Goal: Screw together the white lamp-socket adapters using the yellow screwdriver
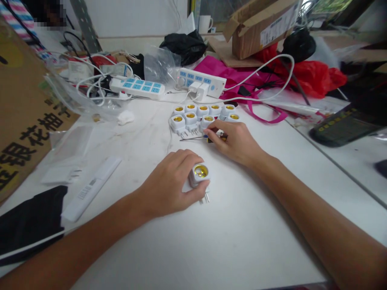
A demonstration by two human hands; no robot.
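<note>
Along the back of the worktop (242,241): two strips with blue outlets, the left power strip (137,86) beside tangled cables, the right power strip (217,83) with white plugs (202,92) in place. Behind and beside these, a black bag (184,46), a magenta bag (213,66), a red bag (316,76) and an open cardboard box (246,42). On the left side, a long white piece (90,189). Near the middle, a cluster of white lamp sockets (177,123), with a screwdriver (209,140) just in front, between cluster and left hand (171,183). Right hand (237,139) with fingertips drawn close together by the front sockets and screwdriver handle; cannot tell whether gripping either. Left hand curled around a separate lamp socket (200,172), nearer than the screwdriver: white squarish body, round golden well facing up, metal pins pointing toward the near edge.
</note>
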